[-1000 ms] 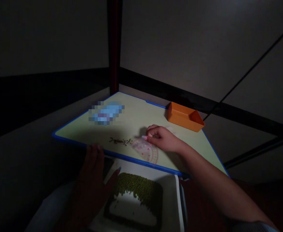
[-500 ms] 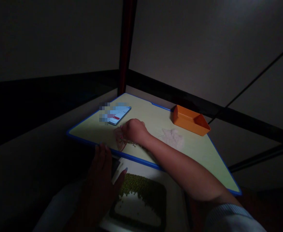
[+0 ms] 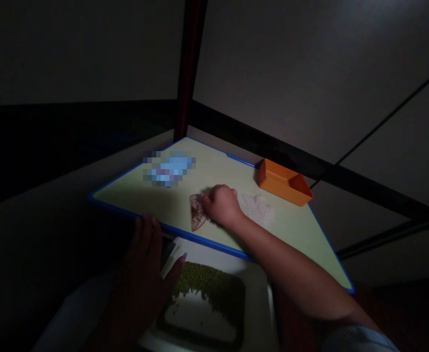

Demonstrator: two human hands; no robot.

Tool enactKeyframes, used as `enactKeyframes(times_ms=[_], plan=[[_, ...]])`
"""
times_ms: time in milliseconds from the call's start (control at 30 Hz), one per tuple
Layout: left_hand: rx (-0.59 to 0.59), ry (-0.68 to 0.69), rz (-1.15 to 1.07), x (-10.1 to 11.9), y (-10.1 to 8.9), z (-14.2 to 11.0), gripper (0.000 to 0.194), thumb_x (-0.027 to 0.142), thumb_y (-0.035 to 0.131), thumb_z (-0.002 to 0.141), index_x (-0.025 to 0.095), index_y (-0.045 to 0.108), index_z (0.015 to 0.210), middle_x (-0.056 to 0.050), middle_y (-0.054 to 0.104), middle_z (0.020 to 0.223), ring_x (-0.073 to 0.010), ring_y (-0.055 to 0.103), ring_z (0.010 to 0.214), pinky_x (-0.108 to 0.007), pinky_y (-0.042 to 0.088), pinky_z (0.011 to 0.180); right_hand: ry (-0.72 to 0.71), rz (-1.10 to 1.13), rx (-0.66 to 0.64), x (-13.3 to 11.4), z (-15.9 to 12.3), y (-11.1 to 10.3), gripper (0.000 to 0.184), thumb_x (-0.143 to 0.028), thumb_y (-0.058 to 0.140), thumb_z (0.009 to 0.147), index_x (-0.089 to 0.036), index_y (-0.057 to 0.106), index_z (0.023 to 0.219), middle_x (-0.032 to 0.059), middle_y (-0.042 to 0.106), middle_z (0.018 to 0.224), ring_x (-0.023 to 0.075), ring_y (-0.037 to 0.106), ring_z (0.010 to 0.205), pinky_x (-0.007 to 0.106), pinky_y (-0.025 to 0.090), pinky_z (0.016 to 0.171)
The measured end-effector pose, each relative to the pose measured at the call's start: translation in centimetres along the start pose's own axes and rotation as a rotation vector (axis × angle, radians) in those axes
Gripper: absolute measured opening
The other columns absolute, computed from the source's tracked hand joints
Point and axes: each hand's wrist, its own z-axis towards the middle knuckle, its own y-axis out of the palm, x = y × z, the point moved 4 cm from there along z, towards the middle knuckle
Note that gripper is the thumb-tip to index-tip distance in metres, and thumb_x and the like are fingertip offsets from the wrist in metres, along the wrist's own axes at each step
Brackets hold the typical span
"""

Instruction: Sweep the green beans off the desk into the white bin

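Note:
My right hand (image 3: 222,206) is closed over the small table, fingers curled round the narrow end of a pinkish, wedge-shaped piece (image 3: 197,213). Dark flecks show on or through this piece; its exact kind is unclear. Small dark grains (image 3: 214,222) lie on the tabletop (image 3: 291,239) beside and partly under that hand. To the right of my wrist is a low heap of pale powder or fine grains (image 3: 258,209). My left hand (image 3: 144,264), in shadow, rests with thumb and fingers apart at the table's near blue edge.
An orange open tray (image 3: 286,183) stands at the far right of the table. A phone (image 3: 170,170), partly pixelated, lies at the far left. Below the near edge, a white tray (image 3: 260,278) holds green beans (image 3: 214,283). Walls close in behind the table.
My right hand has moved a little to the right with the wedge-shaped piece, which now shows more upright. My left hand stays at the edge. The whole view has shifted slightly.

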Motion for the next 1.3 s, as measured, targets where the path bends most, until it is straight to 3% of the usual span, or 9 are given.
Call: enactKeyframes(times_ms=[367, 700, 933, 1033, 1167, 1300], plan=[[-0.050, -0.043, -0.012, 0.0, -0.3, 0.2, 0.085, 0.054, 0.041, 0.080, 0.013, 0.006, 0.146, -0.019, 0.013, 0.157, -0.0329, 0.007, 0.145, -0.059, 0.026, 0.112, 0.115, 0.012, 0.010, 3.7, -1.9, -0.3, 0.037, -0.034, 0.043, 0.088, -0.014, 0.070, 0.076, 0.0123, 0.070, 0.082, 0.0215, 0.060, 0.085, 0.033, 0.034, 0.074], [-0.083, -0.039, 0.001, 0.2, -0.5, 0.4, 0.085, 0.055, 0.038, 0.081, 0.009, 0.007, 0.145, -0.022, 0.010, 0.156, -0.0340, 0.004, 0.145, -0.059, 0.025, 0.112, 0.196, 0.043, 0.027, 5.7, -3.3, -0.3, 0.034, -0.033, 0.046, 0.086, -0.014, 0.069, 0.069, 0.0114, 0.068, 0.075, 0.0193, 0.058, 0.076, 0.032, 0.035, 0.073], [-0.065, -0.024, 0.012, 0.1, -0.4, 0.4, 0.085, 0.054, 0.038, 0.082, 0.010, 0.005, 0.145, -0.022, 0.010, 0.156, -0.0329, 0.004, 0.146, -0.057, 0.024, 0.113, 0.251, 0.290, 0.107, 7.4, -2.7, -0.8, 0.034, -0.035, 0.047, 0.086, -0.014, 0.062, 0.063, 0.0009, 0.055, 0.056, 0.0108, 0.041, 0.055, 0.025, 0.027, 0.056], [-0.076, -0.035, 0.013, 0.1, -0.3, 0.3, 0.085, 0.056, 0.038, 0.081, 0.011, 0.004, 0.146, -0.022, 0.010, 0.156, -0.0336, 0.005, 0.145, -0.059, 0.024, 0.112, 0.165, 0.413, 0.104, 8.3, -1.2, -1.8, 0.040, -0.041, 0.044, 0.089, -0.013, 0.061, 0.067, -0.0008, 0.053, 0.057, 0.0092, 0.038, 0.052, 0.023, 0.026, 0.052], [-0.084, -0.030, 0.017, 0.1, -0.4, 0.4, 0.085, 0.056, 0.037, 0.082, 0.011, 0.003, 0.146, -0.022, 0.010, 0.156, -0.0335, 0.004, 0.145, -0.059, 0.024, 0.113, 0.060, 0.202, 0.083, 8.5, 1.1, -3.3, 0.032, -0.038, 0.050, 0.088, -0.012, 0.066, 0.077, 0.0038, 0.062, 0.067, 0.0109, 0.045, 0.058, 0.024, 0.027, 0.054], [-0.080, -0.024, 0.013, 0.1, -0.6, 0.4, 0.085, 0.055, 0.038, 0.081, 0.012, 0.002, 0.146, -0.020, 0.007, 0.157, -0.0343, 0.005, 0.145, -0.059, 0.024, 0.113, 0.000, -0.058, 0.012, 7.5, 3.0, -3.3, 0.030, -0.038, 0.051, 0.088, -0.015, 0.070, 0.087, 0.0112, 0.069, 0.085, 0.0168, 0.055, 0.070, 0.026, 0.028, 0.057]])
